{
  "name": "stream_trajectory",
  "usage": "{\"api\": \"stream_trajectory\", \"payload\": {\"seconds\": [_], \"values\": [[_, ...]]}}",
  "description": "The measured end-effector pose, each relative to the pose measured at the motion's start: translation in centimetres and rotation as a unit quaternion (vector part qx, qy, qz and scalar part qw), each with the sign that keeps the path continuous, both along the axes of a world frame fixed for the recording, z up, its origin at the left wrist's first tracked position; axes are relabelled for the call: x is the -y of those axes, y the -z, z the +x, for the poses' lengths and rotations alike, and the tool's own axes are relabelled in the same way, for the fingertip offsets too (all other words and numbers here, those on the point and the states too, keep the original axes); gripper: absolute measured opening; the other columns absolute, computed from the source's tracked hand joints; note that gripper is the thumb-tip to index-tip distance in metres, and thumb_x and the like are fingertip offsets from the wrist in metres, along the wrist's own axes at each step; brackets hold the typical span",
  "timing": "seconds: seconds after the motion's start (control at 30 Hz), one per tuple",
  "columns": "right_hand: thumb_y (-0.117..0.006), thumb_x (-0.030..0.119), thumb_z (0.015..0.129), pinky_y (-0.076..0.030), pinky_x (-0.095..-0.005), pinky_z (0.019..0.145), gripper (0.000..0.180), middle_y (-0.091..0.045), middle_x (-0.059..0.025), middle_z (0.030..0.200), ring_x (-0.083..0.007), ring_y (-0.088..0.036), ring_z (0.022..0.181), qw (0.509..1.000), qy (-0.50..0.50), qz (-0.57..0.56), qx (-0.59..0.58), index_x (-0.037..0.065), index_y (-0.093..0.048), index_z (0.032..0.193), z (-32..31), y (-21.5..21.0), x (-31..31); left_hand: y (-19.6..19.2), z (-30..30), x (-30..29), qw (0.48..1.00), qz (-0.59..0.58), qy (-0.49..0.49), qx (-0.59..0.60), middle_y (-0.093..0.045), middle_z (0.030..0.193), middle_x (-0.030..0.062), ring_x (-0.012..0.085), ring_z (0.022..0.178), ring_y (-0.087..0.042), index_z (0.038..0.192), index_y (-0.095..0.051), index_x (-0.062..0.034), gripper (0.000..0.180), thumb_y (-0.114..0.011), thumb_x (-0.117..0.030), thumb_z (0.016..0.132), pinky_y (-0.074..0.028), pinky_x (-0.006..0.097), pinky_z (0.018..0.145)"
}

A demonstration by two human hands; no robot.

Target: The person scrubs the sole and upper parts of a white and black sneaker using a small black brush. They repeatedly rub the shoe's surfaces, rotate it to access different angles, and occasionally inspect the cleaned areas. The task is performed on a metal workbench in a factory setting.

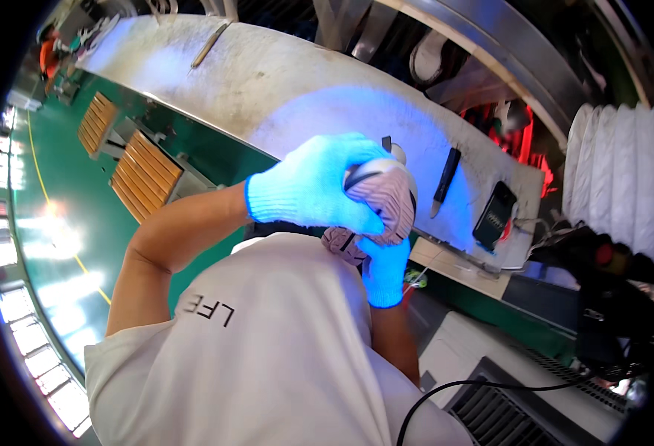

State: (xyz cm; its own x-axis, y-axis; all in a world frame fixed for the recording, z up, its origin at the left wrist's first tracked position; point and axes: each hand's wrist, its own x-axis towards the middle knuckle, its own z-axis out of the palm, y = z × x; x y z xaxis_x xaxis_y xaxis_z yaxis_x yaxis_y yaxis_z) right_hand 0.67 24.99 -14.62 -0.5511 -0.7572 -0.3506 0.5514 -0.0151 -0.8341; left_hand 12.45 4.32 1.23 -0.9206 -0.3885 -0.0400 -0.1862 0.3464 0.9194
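A shoe (391, 199) with a pale pinkish, wavy-ridged sole is held up in front of my chest, its sole facing up toward me. My left hand (319, 186), in a white knit glove lit blue, wraps over one side of it with the thumb across the sole. From below, my right hand (385, 272), gloved alike, grips the shoe's near end; the shoe and left hand partly hide its fingers. A black-handled knife-like tool (446, 181) lies on the bench to the right of the shoe.
The long pale workbench (297, 82) curves across the far side, with a thin stick-like tool (210, 45) on it. A black phone (495, 215) lies at its right end. Another shoe (426, 58) sits beyond. Slatted wooden stools (145, 177) stand left; a person (49, 56) is farther off.
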Motion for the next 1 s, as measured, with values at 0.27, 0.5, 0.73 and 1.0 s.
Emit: {"api": "stream_trajectory", "payload": {"seconds": [0.27,0.5,0.73,1.0], "values": [[-0.100,0.008,0.075,-0.055,-0.0443,0.118,0.102,-0.066,-0.0131,0.154,-0.0274,-0.066,0.138,0.999,0.015,-0.021,0.022,-0.001,-0.049,0.163,1.6,-1.7,0.6,12.4,5.2,-6.4,0.914,0.366,-0.157,-0.074,-0.075,0.119,0.0117,0.0175,0.113,-0.072,0.130,-0.064,0.0051,0.071,-0.103,-0.024,0.078,-0.061,0.037,0.101],[-0.109,0.027,0.068,-0.054,-0.0507,0.120,0.121,-0.062,-0.0224,0.156,-0.0359,-0.066,0.139,0.952,0.039,0.007,-0.305,-0.008,-0.043,0.163,-0.2,-9.6,-1.2,14.9,3.5,-6.5,0.936,0.294,-0.161,-0.109,-0.078,0.098,0.0097,0.0130,0.094,-0.072,0.103,-0.070,0.0008,0.056,-0.106,-0.031,0.074,-0.061,0.034,0.087],[-0.095,0.021,0.088,-0.054,-0.0538,0.117,0.067,-0.072,-0.0289,0.141,-0.0404,-0.071,0.134,0.862,-0.086,-0.048,-0.497,-0.008,-0.066,0.140,0.2,-14.1,3.7,14.0,4.9,-5.0,0.975,0.177,-0.107,-0.088,-0.071,0.098,0.0114,0.0152,0.091,-0.069,0.106,-0.064,-0.0018,0.069,-0.110,-0.034,0.066,-0.060,0.035,0.082],[-0.095,0.029,0.091,-0.059,-0.0550,0.109,0.062,-0.076,-0.0283,0.132,-0.0443,-0.077,0.123,0.761,-0.150,-0.051,-0.629,-0.007,-0.070,0.135,5.0,-13.7,7.6,12.2,8.4,-3.3,0.932,0.170,-0.131,-0.293,-0.055,0.090,0.0107,0.0262,0.075,-0.056,0.095,-0.057,-0.0061,0.059,-0.106,-0.026,0.071,-0.046,0.039,0.065]]}}
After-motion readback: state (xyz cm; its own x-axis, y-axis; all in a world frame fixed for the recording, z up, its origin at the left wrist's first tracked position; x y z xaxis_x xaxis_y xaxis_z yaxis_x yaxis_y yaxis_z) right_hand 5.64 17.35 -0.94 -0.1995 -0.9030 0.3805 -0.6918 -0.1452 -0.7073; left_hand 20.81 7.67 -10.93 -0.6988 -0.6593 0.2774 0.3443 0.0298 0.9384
